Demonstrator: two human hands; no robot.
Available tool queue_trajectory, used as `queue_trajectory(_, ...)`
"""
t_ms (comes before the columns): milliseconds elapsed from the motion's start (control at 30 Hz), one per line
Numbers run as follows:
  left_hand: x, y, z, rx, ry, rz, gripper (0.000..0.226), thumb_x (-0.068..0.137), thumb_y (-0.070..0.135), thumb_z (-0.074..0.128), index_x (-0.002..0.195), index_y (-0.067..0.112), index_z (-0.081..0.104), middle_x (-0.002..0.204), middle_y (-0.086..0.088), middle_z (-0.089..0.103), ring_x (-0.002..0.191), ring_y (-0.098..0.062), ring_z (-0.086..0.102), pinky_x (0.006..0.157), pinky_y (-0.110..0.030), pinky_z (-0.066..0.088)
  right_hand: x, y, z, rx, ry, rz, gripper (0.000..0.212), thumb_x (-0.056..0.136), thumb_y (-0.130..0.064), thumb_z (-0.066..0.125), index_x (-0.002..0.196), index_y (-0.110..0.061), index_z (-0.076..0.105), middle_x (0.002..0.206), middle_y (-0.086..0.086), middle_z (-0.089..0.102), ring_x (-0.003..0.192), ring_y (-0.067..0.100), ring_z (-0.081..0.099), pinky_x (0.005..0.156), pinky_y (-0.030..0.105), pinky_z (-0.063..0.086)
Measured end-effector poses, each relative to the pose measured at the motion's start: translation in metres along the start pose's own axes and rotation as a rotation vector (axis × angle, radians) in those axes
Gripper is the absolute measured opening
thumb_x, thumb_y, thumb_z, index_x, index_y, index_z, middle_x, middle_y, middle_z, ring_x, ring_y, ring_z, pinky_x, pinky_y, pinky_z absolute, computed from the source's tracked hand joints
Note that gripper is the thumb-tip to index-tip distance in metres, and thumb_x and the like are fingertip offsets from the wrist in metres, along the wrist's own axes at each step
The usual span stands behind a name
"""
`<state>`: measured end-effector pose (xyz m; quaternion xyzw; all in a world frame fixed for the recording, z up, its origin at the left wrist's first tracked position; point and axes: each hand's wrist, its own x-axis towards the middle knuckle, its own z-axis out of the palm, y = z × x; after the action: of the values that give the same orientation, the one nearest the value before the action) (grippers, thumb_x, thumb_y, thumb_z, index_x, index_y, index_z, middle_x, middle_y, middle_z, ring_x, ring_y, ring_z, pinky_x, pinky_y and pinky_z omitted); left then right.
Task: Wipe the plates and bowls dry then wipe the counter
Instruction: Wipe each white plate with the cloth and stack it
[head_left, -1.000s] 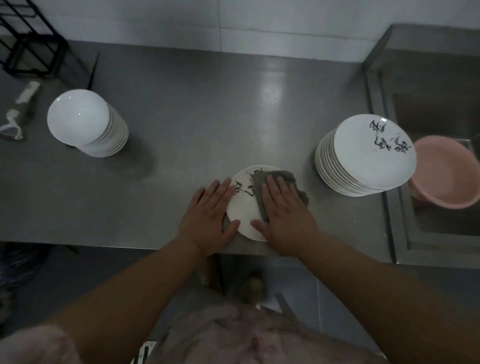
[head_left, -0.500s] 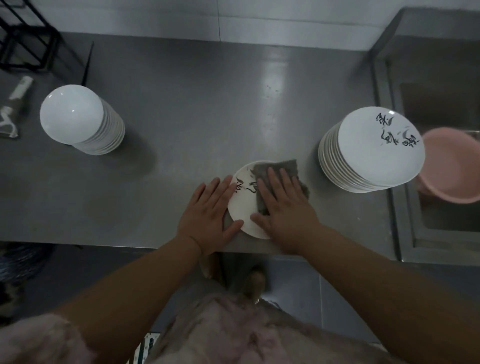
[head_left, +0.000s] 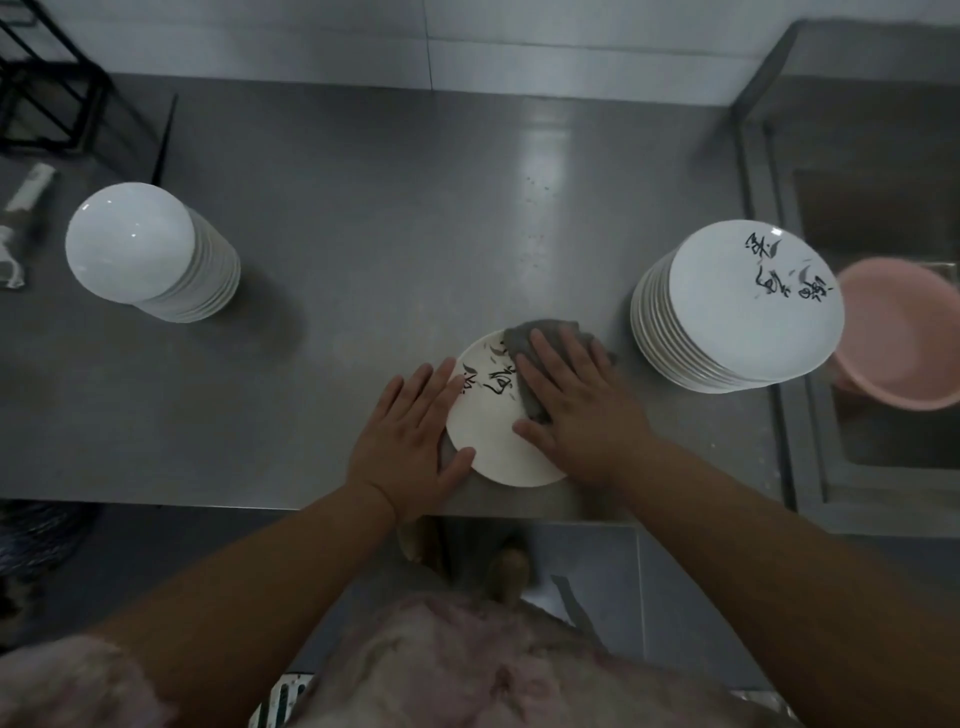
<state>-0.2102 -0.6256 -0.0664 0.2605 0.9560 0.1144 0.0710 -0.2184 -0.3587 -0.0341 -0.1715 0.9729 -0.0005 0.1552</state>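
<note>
A white plate (head_left: 493, 441) with black brush marks lies flat near the steel counter's (head_left: 363, 234) front edge. My right hand (head_left: 582, 410) presses a grey cloth (head_left: 540, 335) flat onto the plate's right half with straight fingers. My left hand (head_left: 415, 441) rests flat beside the plate, fingertips and thumb touching its left rim. A tall stack of marked plates (head_left: 737, 312) stands to the right. A stack of plain white dishes (head_left: 150, 254) stands at the left.
A pink basin (head_left: 904, 338) sits in the sink at the far right, next to the plate stack. A black wire rack (head_left: 47, 88) stands at the back left, with a small white tool (head_left: 21, 218) in front of it.
My right hand has slid the cloth away from me and a little right across the plate, uncovering more of the brush marks. My left hand stays at the rim.
</note>
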Motion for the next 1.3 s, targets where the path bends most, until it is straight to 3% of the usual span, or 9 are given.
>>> queue_trajectory(267,0.001,-0.001,0.002,0.015,-0.003,0.001,0.086,0.097,0.068,0.030,0.163,0.015,0.015,0.171,-0.004,0.008,0.158,-0.024,0.008,0.126,-0.051,0.016,-0.062,-0.017,0.012,0.135,0.054,0.172,0.084,0.098,-0.070,0.023,0.161,-0.015,0.032,0.171,0.008,0.019,0.159,0.034,0.001,0.127,0.054,0.011)
queue_trajectory(367,0.000,-0.001,0.002,0.008,0.014,0.008,0.085,0.097,0.066,0.032,0.163,0.015,0.016,0.171,-0.004,0.008,0.158,-0.023,0.008,0.125,-0.052,0.016,-0.046,-0.014,0.008,0.149,0.020,0.166,0.088,0.095,-0.075,0.020,0.162,-0.018,0.027,0.172,0.007,0.014,0.158,0.039,-0.004,0.126,0.058,0.015)
queue_trajectory(500,-0.001,0.000,0.002,-0.006,0.021,0.001,0.086,0.096,0.067,0.034,0.163,0.016,0.018,0.171,-0.002,0.008,0.158,-0.022,0.007,0.126,-0.050,0.014,-0.006,0.004,-0.004,0.122,-0.021,0.105,0.087,0.093,-0.076,0.006,0.165,-0.027,0.013,0.173,-0.005,-0.006,0.157,0.030,-0.019,0.126,0.055,0.010)
queue_trajectory(667,-0.001,0.001,0.001,-0.009,0.002,-0.015,0.089,0.092,0.073,0.036,0.162,0.020,0.021,0.171,0.001,0.007,0.158,-0.021,0.005,0.127,-0.047,0.008,-0.061,-0.034,0.013,0.293,0.018,0.295,0.086,0.097,-0.071,0.013,0.164,-0.018,0.021,0.173,0.002,0.003,0.158,0.034,-0.013,0.126,0.058,0.015)
queue_trajectory(833,-0.003,0.003,-0.003,0.025,-0.008,0.022,0.086,0.092,0.075,0.038,0.157,0.019,0.034,0.171,0.002,0.007,0.158,-0.026,0.002,0.126,-0.053,0.011,-0.074,-0.044,0.006,0.383,-0.036,0.305,0.093,0.090,-0.075,0.003,0.164,-0.020,0.017,0.173,0.003,-0.001,0.157,0.035,-0.016,0.127,0.057,0.012)
queue_trajectory(1000,0.001,0.006,-0.005,0.051,0.054,0.111,0.064,0.098,0.060,0.043,0.136,0.012,0.061,0.160,-0.002,0.042,0.153,-0.027,0.026,0.126,-0.049,0.012,-0.026,0.004,-0.001,0.324,-0.004,0.190,0.086,0.093,-0.072,0.010,0.162,-0.024,0.027,0.173,-0.003,0.009,0.159,0.031,-0.002,0.122,0.058,0.025)
queue_trajectory(1100,0.006,0.006,-0.003,0.022,0.069,0.119,0.063,0.097,0.057,0.044,0.132,0.008,0.064,0.155,-0.005,0.049,0.150,-0.027,0.034,0.126,-0.042,0.012,-0.047,-0.024,0.004,0.362,0.025,0.306,0.084,0.095,-0.067,0.014,0.162,-0.018,0.027,0.173,0.003,0.009,0.158,0.037,-0.001,0.124,0.058,0.020)
queue_trajectory(1200,0.003,0.007,0.000,-0.040,0.094,0.140,0.058,0.096,0.055,0.048,0.124,0.008,0.068,0.152,-0.008,0.051,0.147,-0.029,0.038,0.125,-0.043,0.019,-0.075,-0.060,0.007,0.408,-0.042,0.363,0.093,0.090,-0.073,0.005,0.165,-0.018,0.011,0.173,0.004,-0.005,0.156,0.038,-0.012,0.126,0.055,0.007)
queue_trajectory(1300,0.000,0.008,-0.001,-0.051,0.091,0.134,0.055,0.097,0.054,0.047,0.121,0.010,0.070,0.152,-0.008,0.052,0.147,-0.030,0.039,0.124,-0.046,0.024,-0.051,-0.041,0.000,0.435,0.001,0.378,0.086,0.096,-0.071,0.015,0.164,-0.020,0.015,0.173,0.000,-0.004,0.157,0.037,-0.010,0.123,0.058,0.016)
